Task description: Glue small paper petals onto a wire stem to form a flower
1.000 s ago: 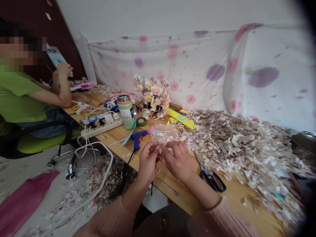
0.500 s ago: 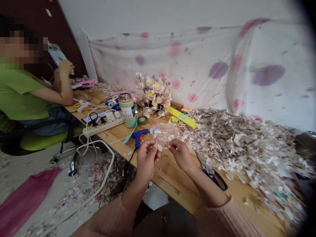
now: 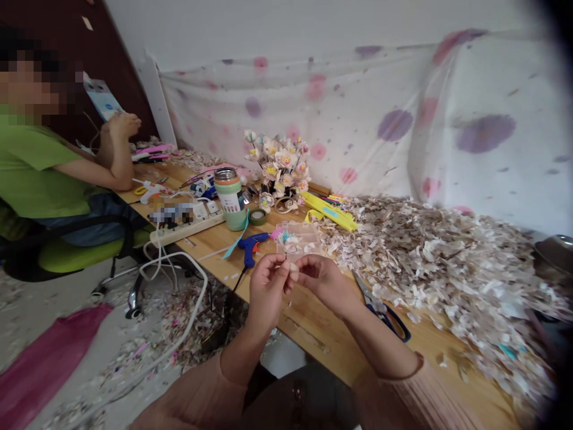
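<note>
My left hand [image 3: 267,289] is closed in a pinch around a thin dark flower stem [image 3: 286,256]. At the top of the stem is a small teal and white tuft [image 3: 285,237]. A pale petal [image 3: 293,269] lies between the fingertips of both hands. My right hand [image 3: 323,282] pinches this petal from the right, its fingertips close against the left ones. Fingers partly hide the petal and the lower stem. Just beyond the hands sits a clear compartment box [image 3: 308,232] with pale petals in it.
A blue glue gun [image 3: 249,249] lies left of my hands, scissors [image 3: 385,310] to the right. A large petal heap [image 3: 421,251] covers the table's right side. Behind stand a green bottle [image 3: 230,200] and a flower bunch [image 3: 282,164]. A person in green [image 3: 36,167] sits left by a power strip [image 3: 192,227].
My right hand has moved left and now meets my left hand at the petal. The stem's tuft shows slightly farther right. The other person's hands have shifted a little.
</note>
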`<state>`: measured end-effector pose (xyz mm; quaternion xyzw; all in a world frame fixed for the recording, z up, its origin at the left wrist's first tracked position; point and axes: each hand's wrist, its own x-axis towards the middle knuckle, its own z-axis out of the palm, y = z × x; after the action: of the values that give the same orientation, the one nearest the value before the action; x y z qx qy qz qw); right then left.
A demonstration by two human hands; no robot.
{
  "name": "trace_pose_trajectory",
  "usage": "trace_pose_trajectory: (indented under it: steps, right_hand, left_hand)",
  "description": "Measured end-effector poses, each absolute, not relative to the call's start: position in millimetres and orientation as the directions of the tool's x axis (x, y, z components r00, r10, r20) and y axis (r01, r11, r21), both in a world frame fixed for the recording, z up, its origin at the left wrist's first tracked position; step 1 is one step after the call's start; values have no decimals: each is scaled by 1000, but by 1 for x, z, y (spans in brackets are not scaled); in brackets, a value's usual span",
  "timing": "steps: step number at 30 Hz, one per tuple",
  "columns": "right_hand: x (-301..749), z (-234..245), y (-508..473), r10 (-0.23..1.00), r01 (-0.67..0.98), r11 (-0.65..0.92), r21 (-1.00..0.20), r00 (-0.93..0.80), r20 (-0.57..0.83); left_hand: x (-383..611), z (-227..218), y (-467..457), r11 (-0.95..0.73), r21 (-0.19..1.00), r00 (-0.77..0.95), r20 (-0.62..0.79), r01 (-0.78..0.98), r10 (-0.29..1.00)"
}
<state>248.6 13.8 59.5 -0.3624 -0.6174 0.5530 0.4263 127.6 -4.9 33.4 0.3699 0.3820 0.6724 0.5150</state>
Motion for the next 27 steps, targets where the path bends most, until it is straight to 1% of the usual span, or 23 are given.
trace_pose_trajectory:
  steps: [5, 9, 12, 15, 18, 20, 23, 27]
  right_hand:
    - [254, 59, 17, 961, -37, 101, -994, -256, 107]
    - [258, 67, 14, 955, -127, 49, -991, -284, 83]
    - [259, 71, 11, 955, -147, 98, -984, -265, 135]
    - [260, 70, 11, 947, -47, 244, -969, -201, 249]
    - [260, 68, 11, 917, 87, 383, -920, -152, 368]
    - [260, 69, 11, 894, 155, 445, -882, -136, 427]
    - [260, 71, 12, 875, 221, 485, -846, -125, 469]
    - [260, 70, 14, 885, 284, 465, -839, -117, 451]
  left_hand:
    - [129, 35, -7, -161, 884, -187, 86, -439, 979]
    - [130, 35, -7, -134, 872, -152, 70, -470, 986]
    - [131, 36, -8, -103, 867, -112, 55, -488, 992]
    - [133, 38, -10, -72, 868, -84, 35, -491, 996]
    - [134, 39, -11, -58, 870, -68, 27, -490, 997]
    - [135, 40, -11, -49, 870, -60, 22, -490, 998]
    - [137, 40, -12, -38, 873, -55, 13, -486, 998]
    - [137, 39, -12, -44, 881, -50, 24, -471, 998]
